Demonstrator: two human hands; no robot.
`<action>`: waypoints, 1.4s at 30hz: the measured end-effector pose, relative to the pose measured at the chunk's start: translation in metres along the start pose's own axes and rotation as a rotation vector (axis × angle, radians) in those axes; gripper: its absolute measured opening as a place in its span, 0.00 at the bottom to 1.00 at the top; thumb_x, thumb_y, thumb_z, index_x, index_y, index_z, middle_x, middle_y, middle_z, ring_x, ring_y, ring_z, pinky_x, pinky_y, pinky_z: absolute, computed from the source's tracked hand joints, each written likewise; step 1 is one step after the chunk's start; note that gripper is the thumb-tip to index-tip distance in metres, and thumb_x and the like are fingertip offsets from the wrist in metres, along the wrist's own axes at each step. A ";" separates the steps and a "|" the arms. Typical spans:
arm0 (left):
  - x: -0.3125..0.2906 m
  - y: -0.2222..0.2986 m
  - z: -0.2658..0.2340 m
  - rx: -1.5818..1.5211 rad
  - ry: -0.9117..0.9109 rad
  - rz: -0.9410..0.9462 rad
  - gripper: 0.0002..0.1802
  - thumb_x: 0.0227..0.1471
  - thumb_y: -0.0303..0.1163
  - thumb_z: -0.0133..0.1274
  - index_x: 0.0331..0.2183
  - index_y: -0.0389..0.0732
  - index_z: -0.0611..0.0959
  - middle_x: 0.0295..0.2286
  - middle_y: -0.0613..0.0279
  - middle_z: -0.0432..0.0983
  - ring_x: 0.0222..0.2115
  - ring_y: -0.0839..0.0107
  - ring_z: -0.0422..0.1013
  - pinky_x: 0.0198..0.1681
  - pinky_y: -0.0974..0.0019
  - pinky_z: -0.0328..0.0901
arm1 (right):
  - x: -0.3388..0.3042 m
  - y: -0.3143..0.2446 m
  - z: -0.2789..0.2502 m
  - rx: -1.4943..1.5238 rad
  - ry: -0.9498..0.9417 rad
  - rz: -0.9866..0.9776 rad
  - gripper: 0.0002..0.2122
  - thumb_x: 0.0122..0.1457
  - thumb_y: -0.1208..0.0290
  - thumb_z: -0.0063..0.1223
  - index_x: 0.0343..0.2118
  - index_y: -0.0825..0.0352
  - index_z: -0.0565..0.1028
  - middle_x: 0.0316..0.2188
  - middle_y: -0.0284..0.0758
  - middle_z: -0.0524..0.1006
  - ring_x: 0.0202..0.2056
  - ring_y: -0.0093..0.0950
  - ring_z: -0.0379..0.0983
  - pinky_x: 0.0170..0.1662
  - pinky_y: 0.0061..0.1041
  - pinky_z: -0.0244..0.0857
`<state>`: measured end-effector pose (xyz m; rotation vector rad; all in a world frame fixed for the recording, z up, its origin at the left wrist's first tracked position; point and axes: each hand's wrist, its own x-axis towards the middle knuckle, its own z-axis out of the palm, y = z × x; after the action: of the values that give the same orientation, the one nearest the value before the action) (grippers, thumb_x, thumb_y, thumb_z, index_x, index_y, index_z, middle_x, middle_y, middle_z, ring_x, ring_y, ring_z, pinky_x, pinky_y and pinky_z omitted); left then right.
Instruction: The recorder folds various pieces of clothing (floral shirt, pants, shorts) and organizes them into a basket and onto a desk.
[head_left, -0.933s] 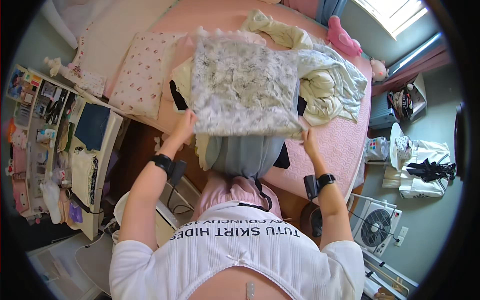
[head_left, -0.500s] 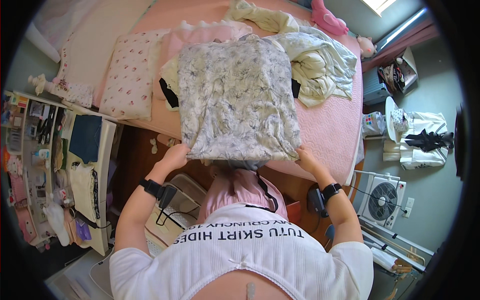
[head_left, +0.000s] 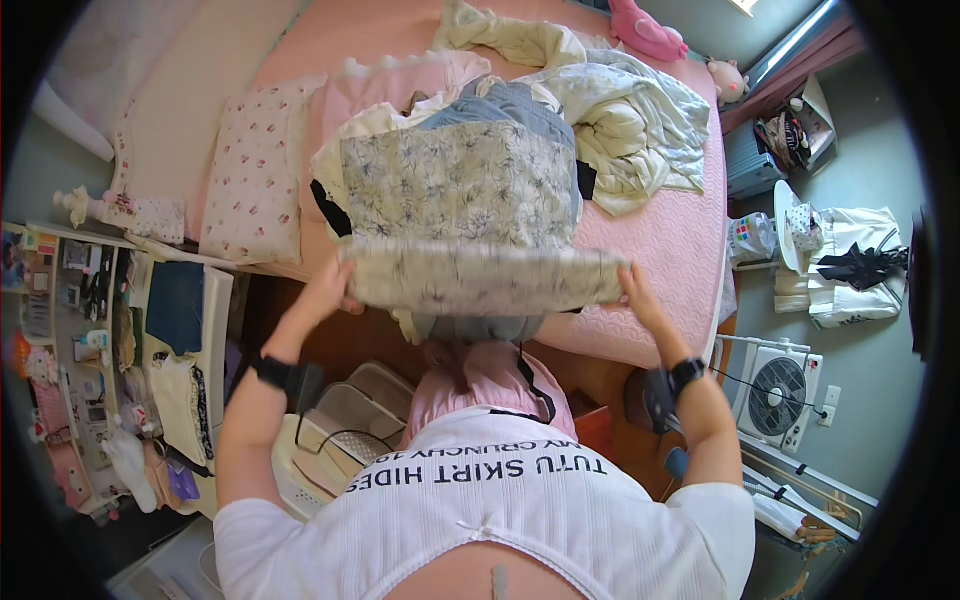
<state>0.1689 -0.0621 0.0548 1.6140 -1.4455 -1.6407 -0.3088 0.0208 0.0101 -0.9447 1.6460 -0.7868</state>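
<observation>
A grey-white flowered garment (head_left: 460, 190) lies spread on the pink bed (head_left: 680, 250), on top of a grey-blue piece of clothing (head_left: 505, 100). Its near edge (head_left: 480, 280) is lifted and doubled over in a blurred band. My left hand (head_left: 335, 290) grips the left end of that band. My right hand (head_left: 640, 292) grips the right end. Both wrists wear black bands. A pink cap (head_left: 490, 375) and my white shirt (head_left: 480, 510) fill the lower middle.
A flowered pillow (head_left: 255, 170) lies left of the garment. A crumpled cream and white heap of clothes (head_left: 625, 130) lies to the right, with a pink plush toy (head_left: 650, 30) behind. A cluttered desk (head_left: 100, 330) stands left, a white basket (head_left: 335, 425) below, a white fan (head_left: 780, 385) right.
The flowered garment was held up spread out. Now it lies on the bed, and both hands have come down and toward me with its near edge folded over.
</observation>
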 end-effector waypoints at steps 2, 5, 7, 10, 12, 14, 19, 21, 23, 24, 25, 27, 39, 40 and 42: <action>0.059 0.037 -0.023 0.267 0.176 0.101 0.17 0.50 0.36 0.39 0.39 0.36 0.69 0.27 0.57 0.69 0.25 0.74 0.68 0.12 0.75 0.63 | 0.065 -0.026 -0.022 -0.381 0.166 -0.300 0.17 0.56 0.60 0.36 0.40 0.70 0.62 0.31 0.43 0.67 0.33 0.29 0.65 0.32 0.25 0.61; 0.133 0.135 -0.079 0.763 0.559 0.565 0.17 0.46 0.40 0.45 0.31 0.35 0.74 0.24 0.52 0.72 0.29 0.65 0.68 0.34 0.62 0.61 | 0.153 -0.136 -0.071 -0.662 0.301 -0.765 0.18 0.52 0.56 0.42 0.34 0.69 0.69 0.23 0.38 0.70 0.25 0.27 0.65 0.28 0.26 0.60; 0.124 0.220 -0.110 0.472 0.606 0.672 0.19 0.43 0.42 0.48 0.30 0.33 0.74 0.24 0.57 0.72 0.27 0.68 0.68 0.30 0.66 0.62 | 0.123 -0.272 -0.064 -0.657 0.155 -0.706 0.16 0.49 0.58 0.48 0.36 0.66 0.69 0.23 0.32 0.71 0.23 0.20 0.66 0.25 0.21 0.60; 0.110 0.321 -0.174 0.304 0.554 0.742 0.19 0.47 0.40 0.47 0.37 0.37 0.73 0.27 0.65 0.71 0.26 0.80 0.66 0.29 0.77 0.61 | 0.128 -0.352 -0.122 -0.431 0.183 -1.031 0.17 0.49 0.62 0.50 0.40 0.64 0.67 0.23 0.27 0.70 0.19 0.16 0.63 0.21 0.14 0.56; 0.091 0.353 -0.196 0.185 0.423 0.856 0.18 0.48 0.39 0.46 0.39 0.37 0.72 0.30 0.68 0.71 0.27 0.81 0.66 0.31 0.78 0.59 | 0.055 -0.391 -0.100 -0.145 0.251 -0.962 0.10 0.49 0.73 0.46 0.35 0.68 0.68 0.22 0.30 0.68 0.24 0.20 0.63 0.27 0.16 0.58; 0.071 0.367 -0.172 0.149 0.355 0.904 0.18 0.49 0.38 0.45 0.40 0.38 0.72 0.30 0.69 0.71 0.28 0.83 0.66 0.33 0.79 0.58 | 0.029 -0.390 -0.115 -0.205 0.404 -0.976 0.14 0.49 0.74 0.45 0.41 0.68 0.64 0.25 0.31 0.69 0.26 0.20 0.65 0.29 0.16 0.60; 0.051 0.302 -0.126 0.476 0.318 0.669 0.13 0.48 0.37 0.46 0.33 0.42 0.79 0.20 0.76 0.70 0.17 0.89 0.57 0.20 0.83 0.53 | 0.058 -0.307 -0.102 -0.386 0.463 -0.879 0.10 0.51 0.66 0.46 0.33 0.66 0.72 0.21 0.26 0.69 0.18 0.12 0.58 0.21 0.13 0.52; 0.060 0.255 -0.110 0.404 0.249 0.594 0.13 0.48 0.38 0.46 0.32 0.42 0.79 0.16 0.75 0.68 0.16 0.88 0.57 0.18 0.81 0.53 | 0.068 -0.253 -0.088 -0.517 0.441 -0.787 0.09 0.53 0.69 0.43 0.33 0.67 0.71 0.25 0.27 0.70 0.24 0.14 0.61 0.28 0.13 0.55; 0.071 0.202 -0.102 0.420 0.190 0.435 0.12 0.48 0.37 0.46 0.32 0.41 0.79 0.15 0.74 0.67 0.16 0.88 0.58 0.18 0.81 0.55 | 0.075 -0.191 -0.061 -0.311 0.323 -0.728 0.07 0.54 0.70 0.42 0.31 0.67 0.71 0.17 0.26 0.67 0.19 0.15 0.58 0.22 0.16 0.53; 0.074 0.178 -0.087 0.412 0.175 0.301 0.12 0.47 0.35 0.48 0.32 0.39 0.78 0.16 0.73 0.67 0.16 0.86 0.60 0.19 0.79 0.57 | 0.076 -0.163 -0.044 -0.232 0.304 -0.562 0.07 0.54 0.71 0.42 0.30 0.67 0.71 0.14 0.26 0.65 0.16 0.15 0.55 0.18 0.18 0.50; 0.075 0.149 -0.080 0.414 0.162 0.308 0.13 0.45 0.35 0.50 0.33 0.38 0.77 0.18 0.71 0.68 0.18 0.84 0.62 0.20 0.77 0.58 | 0.081 -0.129 -0.032 -0.256 0.301 -0.575 0.07 0.54 0.72 0.42 0.30 0.67 0.71 0.13 0.27 0.65 0.15 0.16 0.56 0.17 0.18 0.50; 0.082 0.090 -0.066 0.516 0.109 0.383 0.17 0.41 0.33 0.54 0.35 0.37 0.75 0.22 0.67 0.68 0.21 0.79 0.63 0.24 0.75 0.60 | 0.079 -0.071 -0.009 -0.243 0.270 -0.498 0.06 0.53 0.73 0.42 0.30 0.67 0.72 0.13 0.28 0.64 0.15 0.16 0.57 0.17 0.18 0.50; 0.079 0.017 -0.040 0.882 0.058 0.476 0.12 0.29 0.17 0.48 0.25 0.33 0.77 0.27 0.55 0.63 0.29 0.59 0.63 0.32 0.65 0.60 | 0.052 -0.017 0.032 -0.770 0.220 -0.549 0.14 0.40 0.82 0.47 0.34 0.68 0.69 0.30 0.44 0.66 0.32 0.42 0.64 0.35 0.31 0.59; 0.075 0.023 -0.043 0.882 0.057 0.473 0.12 0.29 0.17 0.48 0.25 0.33 0.77 0.27 0.55 0.63 0.29 0.59 0.63 0.32 0.65 0.60 | 0.050 -0.032 0.030 -0.780 0.287 -0.514 0.12 0.41 0.81 0.47 0.33 0.68 0.70 0.28 0.43 0.67 0.32 0.42 0.64 0.34 0.32 0.59; 0.066 0.032 -0.048 0.855 -0.015 0.613 0.09 0.30 0.17 0.48 0.23 0.33 0.76 0.28 0.56 0.66 0.29 0.59 0.64 0.32 0.65 0.61 | 0.040 -0.048 0.027 -0.777 0.337 -0.504 0.10 0.40 0.80 0.48 0.29 0.67 0.72 0.26 0.41 0.67 0.30 0.40 0.64 0.32 0.33 0.59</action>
<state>0.1850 -0.1486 0.0619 1.2653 -2.5268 -0.7058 -0.2791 -0.0387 0.0262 -1.9079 2.0904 -0.6478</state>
